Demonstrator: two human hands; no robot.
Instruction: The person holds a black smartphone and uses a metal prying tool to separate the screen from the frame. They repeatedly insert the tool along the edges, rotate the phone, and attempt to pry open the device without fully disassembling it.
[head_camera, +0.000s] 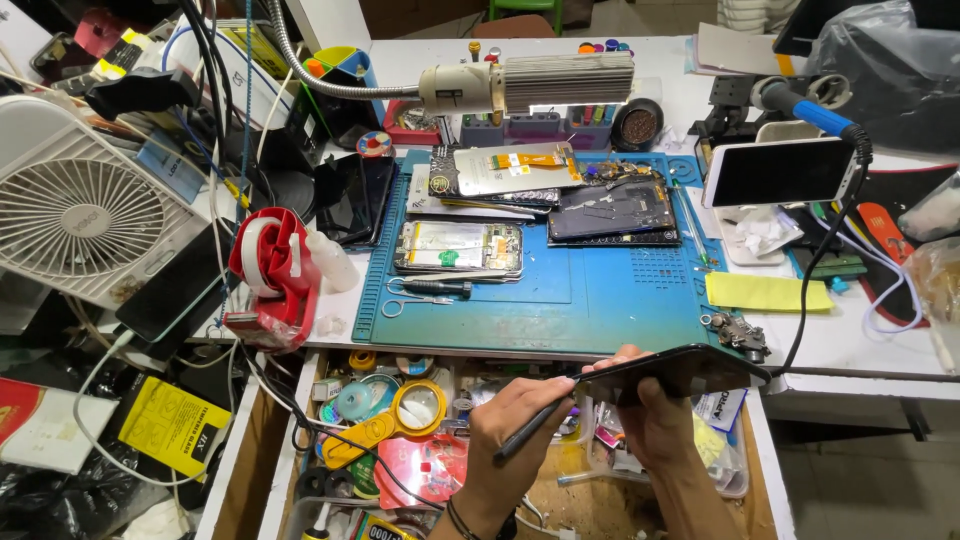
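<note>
Head view: the right hand (655, 415) grips a dark flat smartphone (685, 372) edge-up over the open cluttered drawer (760, 470), steadying it while the left hand (515, 420) pinches a thin black pry tool (530, 428) against its edge, just before the blue work mat (600, 300).

One head-worn view, steeply down and close over the blue mat (600, 300) (open drawer (300, 440) below).

yellow packet (172, 424) lower left, white phone screen (778, 172)
</note>
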